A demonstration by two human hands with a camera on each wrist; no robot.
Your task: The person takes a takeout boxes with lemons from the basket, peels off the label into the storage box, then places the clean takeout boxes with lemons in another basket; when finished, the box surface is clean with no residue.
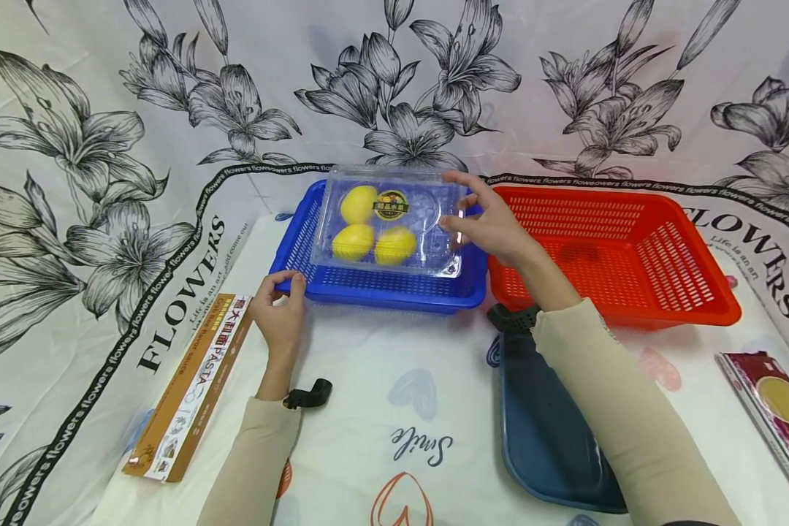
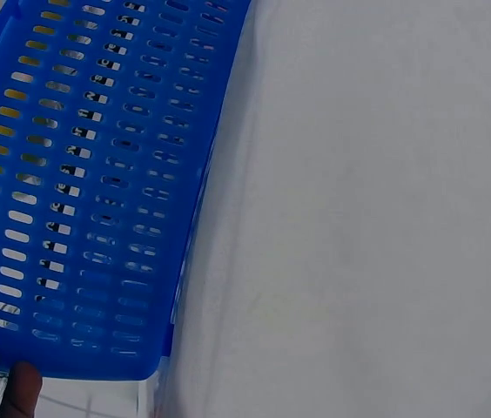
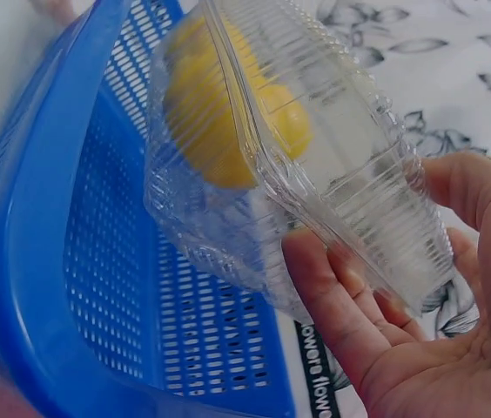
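My right hand [image 1: 493, 223] grips the right end of a clear plastic fruit box [image 1: 427, 252], thumb on one side and fingers on the other. Inside the box lie three yellow fruits [image 1: 395, 245] that look like lemons, and a round dark label [image 1: 391, 205] marks its lid. The box is tilted over the blue basket [image 1: 394, 296], seen close up in the right wrist view with its fruit [image 3: 215, 122]. At the basket's front left corner my left hand [image 1: 279, 310] pinches the rim. Two of its fingertips [image 2: 23, 387] show beside the basket wall in the left wrist view.
A red basket [image 1: 631, 318] stands right of the blue one. Under my right forearm lies a dark blue tray [image 1: 546, 431]. A long pasta box [image 1: 191, 387] is at the left, and a dark red package [image 1: 772, 409] at the right edge. Flowered cloth [image 1: 250, 109] rises behind.
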